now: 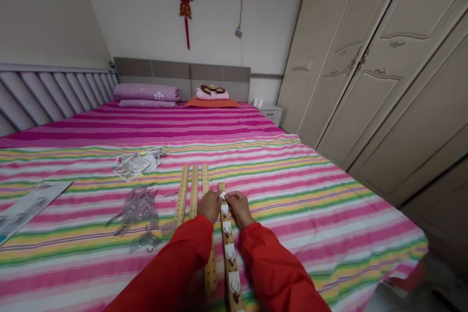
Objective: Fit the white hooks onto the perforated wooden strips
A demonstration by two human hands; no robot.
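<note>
My left hand (209, 205) and my right hand (239, 208) meet at the far end of a wooden strip with holes (221, 186). Their fingers are closed on a small white hook (223, 196) at the strip, one hand on each side. Nearer to me, a row of white hooks with metal prongs (230, 252) runs along the same strip. Left of it lie three more perforated wooden strips (194, 190), partly hidden by my left sleeve. Whether the pinched hook touches the wood is hard to see.
Loose clear hooks (141, 209) lie in a pile to the left, with packaged hooks (135, 163) behind them. A flat packaged sheet (31, 204) rests at the far left. The striped cloth (292, 195) covers the bed; a wardrobe (365, 83) stands to the right.
</note>
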